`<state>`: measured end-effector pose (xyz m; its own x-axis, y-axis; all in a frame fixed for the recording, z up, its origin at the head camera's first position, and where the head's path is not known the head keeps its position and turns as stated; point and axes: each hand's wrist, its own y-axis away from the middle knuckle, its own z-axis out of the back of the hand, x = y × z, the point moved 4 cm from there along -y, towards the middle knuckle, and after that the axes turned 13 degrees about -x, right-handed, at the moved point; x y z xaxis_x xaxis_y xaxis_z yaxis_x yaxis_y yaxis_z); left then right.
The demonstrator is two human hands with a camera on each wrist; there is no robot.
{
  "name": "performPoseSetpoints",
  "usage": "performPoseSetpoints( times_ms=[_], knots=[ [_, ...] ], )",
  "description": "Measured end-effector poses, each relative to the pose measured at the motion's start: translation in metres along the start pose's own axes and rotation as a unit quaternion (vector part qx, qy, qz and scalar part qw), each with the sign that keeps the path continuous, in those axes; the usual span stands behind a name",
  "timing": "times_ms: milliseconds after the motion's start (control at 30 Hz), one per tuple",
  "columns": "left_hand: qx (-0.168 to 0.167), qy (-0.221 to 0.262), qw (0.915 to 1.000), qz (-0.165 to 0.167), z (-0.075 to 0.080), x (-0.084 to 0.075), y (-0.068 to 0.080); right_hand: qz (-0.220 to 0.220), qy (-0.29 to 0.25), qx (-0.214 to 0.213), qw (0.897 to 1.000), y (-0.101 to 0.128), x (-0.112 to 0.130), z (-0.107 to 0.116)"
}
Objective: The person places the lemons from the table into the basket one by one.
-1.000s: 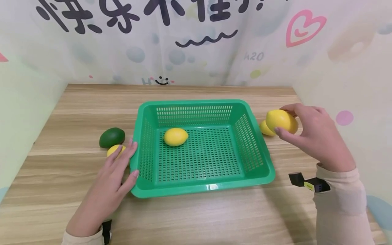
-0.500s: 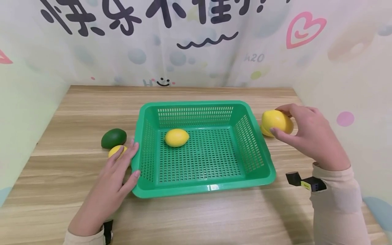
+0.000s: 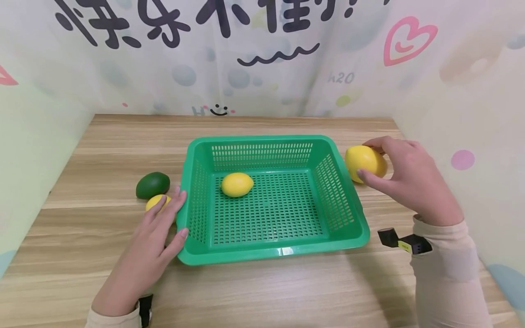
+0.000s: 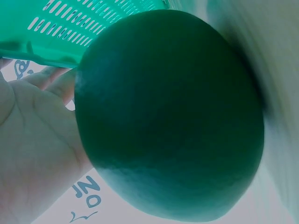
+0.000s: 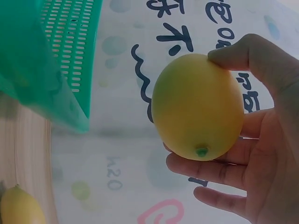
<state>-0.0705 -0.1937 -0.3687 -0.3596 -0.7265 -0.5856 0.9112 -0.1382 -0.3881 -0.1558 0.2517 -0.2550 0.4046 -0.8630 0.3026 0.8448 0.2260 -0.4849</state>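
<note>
Both hands are busy at the sides of a green basket (image 3: 266, 200) that sits in the middle of the wooden counter (image 3: 262, 291). At the right, the right hand (image 3: 404, 180) pinches a yellow lemon (image 3: 362, 161) between thumb and curled fingers, holding it up just outside the basket's right wall; the right wrist view shows the lemon (image 5: 198, 107) cupped against the fingers (image 5: 219, 170), clear of the counter. At the left, the left hand (image 3: 151, 241) lies with fingers straight and spread, its thumb and fingertips touching the basket's left rim, gripping nothing. Just beyond those fingertips a small lemon (image 3: 155, 202) lies on the counter, partly hidden by the fingers, and a dark green lime (image 3: 152, 184) rests just behind it. A third lemon (image 3: 236, 184) lies inside the basket, on its floor toward the back left. In the right wrist view yet another lemon (image 5: 21, 207) rests on the counter below the lifted one.
</note>
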Motion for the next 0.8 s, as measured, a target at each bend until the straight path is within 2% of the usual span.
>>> performPoseSetpoints(
  times_ms=[333, 800],
  knots=[
    [0.001, 0.0, 1.0, 0.002, -0.001, 0.0, 0.001, 0.02, -0.011, -0.009, 1.0, -0.004, 0.007, -0.003],
    [0.006, -0.001, 1.0, 0.005, 0.0, 0.0, 0.0, 0.007, -0.021, -0.007, 1.0, -0.008, 0.014, -0.009]
  ],
)
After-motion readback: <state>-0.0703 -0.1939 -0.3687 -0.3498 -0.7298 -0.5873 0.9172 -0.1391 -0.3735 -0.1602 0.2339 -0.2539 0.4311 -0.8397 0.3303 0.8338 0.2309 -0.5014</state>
